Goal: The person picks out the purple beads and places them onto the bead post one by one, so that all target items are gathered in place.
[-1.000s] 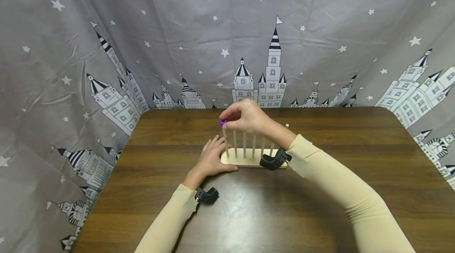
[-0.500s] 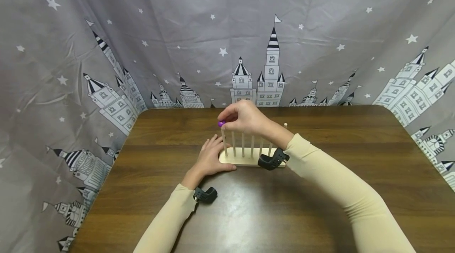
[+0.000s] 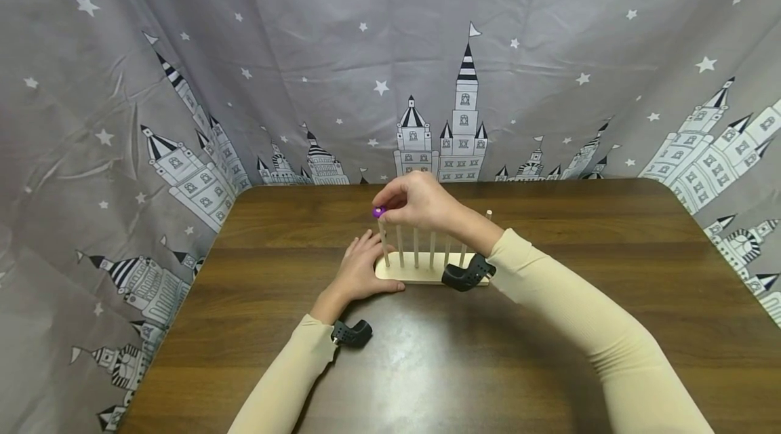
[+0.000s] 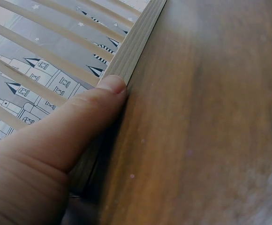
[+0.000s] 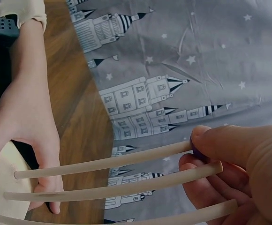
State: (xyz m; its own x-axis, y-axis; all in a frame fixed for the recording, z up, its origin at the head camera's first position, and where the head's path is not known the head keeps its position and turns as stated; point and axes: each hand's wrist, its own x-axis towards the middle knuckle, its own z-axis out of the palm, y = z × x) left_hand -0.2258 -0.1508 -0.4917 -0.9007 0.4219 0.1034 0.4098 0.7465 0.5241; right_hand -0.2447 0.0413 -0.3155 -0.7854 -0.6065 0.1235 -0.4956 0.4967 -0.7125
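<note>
Currently, right hand [image 3: 421, 201] pinching purple bead [image 3: 377, 213] at tip of leftmost peg [image 3: 384, 244], left hand [image 3: 361, 271] straight-fingered against left end of pegboard [image 3: 409, 277], pegboard nearer far edge of tabletop [image 3: 579, 237].

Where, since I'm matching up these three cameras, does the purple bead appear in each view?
Head: the purple bead is near the picture's middle, pinched in the right hand at the tip of the leftmost peg.
Left wrist: not in it.
Right wrist: right of centre, partly hidden by the right hand.
Shared landmark: the wooden base, below centre in head, upper middle in left wrist, lower left in right wrist.
</note>
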